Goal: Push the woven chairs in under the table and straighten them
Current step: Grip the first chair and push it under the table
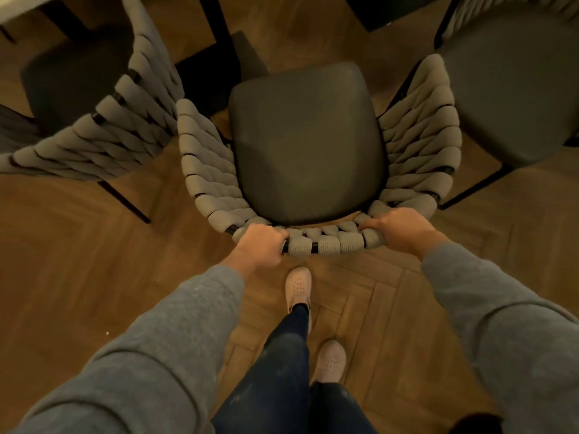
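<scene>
**Occlusions and cut-offs, head view**

- Table (22, 7): only a pale corner shows at the top-left edge; the rest is out of frame.
- Left chair (103, 130): woven back is cut by the left edge, and its seat sits in deep shadow.
- Right chair (513, 95): cropped by the top and right edges; only one leg is visible.
- Middle chair (308, 142): legs are hidden under its own seat and woven back.
- Left hand (260, 245) and right hand (404, 228): fingertips curl over the back rail and out of sight.
- Dark shape (473, 424) at the bottom edge: cropped, cannot tell what it is.
</scene>
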